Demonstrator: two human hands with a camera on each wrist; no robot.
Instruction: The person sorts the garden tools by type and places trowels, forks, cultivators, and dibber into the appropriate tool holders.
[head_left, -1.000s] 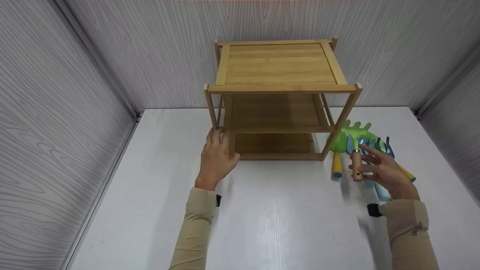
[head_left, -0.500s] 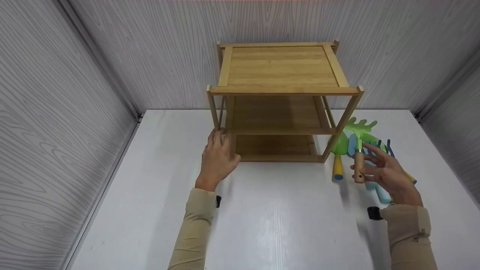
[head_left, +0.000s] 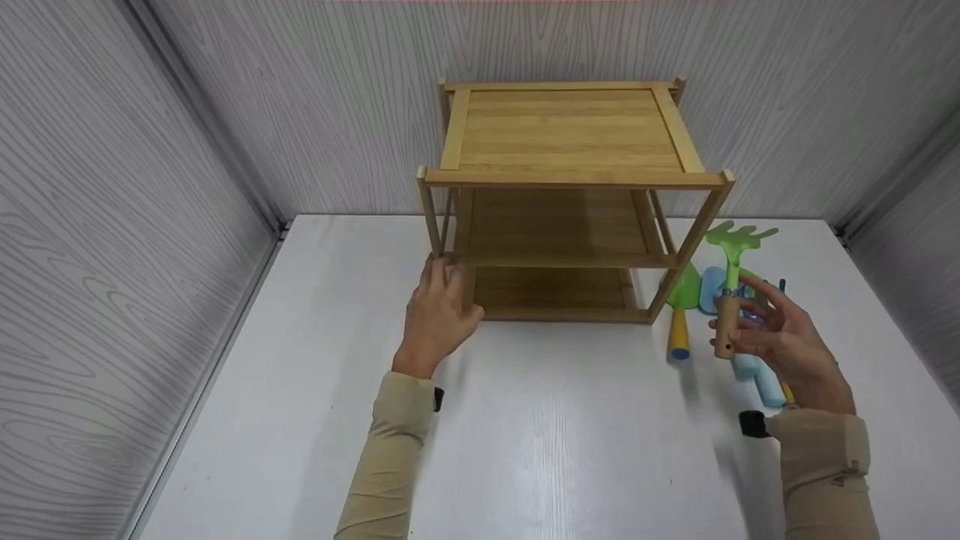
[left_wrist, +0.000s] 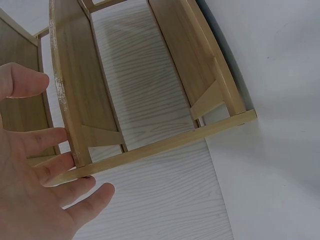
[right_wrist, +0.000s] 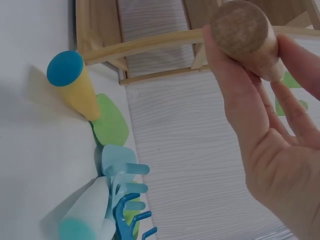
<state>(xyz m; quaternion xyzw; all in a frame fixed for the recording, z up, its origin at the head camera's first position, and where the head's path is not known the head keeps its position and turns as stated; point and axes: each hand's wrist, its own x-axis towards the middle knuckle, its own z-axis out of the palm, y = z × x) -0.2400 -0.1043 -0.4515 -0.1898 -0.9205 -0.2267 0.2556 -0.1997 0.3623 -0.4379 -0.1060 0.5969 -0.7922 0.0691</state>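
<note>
My right hand (head_left: 791,341) pinches the wooden handle of a small green hand rake (head_left: 727,319), its tines pointing up and away, raised above the other tools. In the right wrist view the handle's round end (right_wrist: 239,27) sits between thumb and fingers. My left hand (head_left: 439,319) touches the left front post of a wooden three-tier shelf (head_left: 574,178). Seen from the left wrist, its fingers (left_wrist: 95,202) are spread and nearly straight at the frame, the thumb standing apart.
Right of the shelf lie a green trowel with a yellow handle (head_left: 679,334), a light blue tool (head_left: 769,386) and a dark blue fork (right_wrist: 127,215), partly behind my right hand. Wood-patterned panels (head_left: 360,105) enclose the white table (head_left: 540,450) at the back and sides.
The hand rake has risen off the other tools in my right hand, its tines now well above them and a little further right. My left hand stays at the post.
</note>
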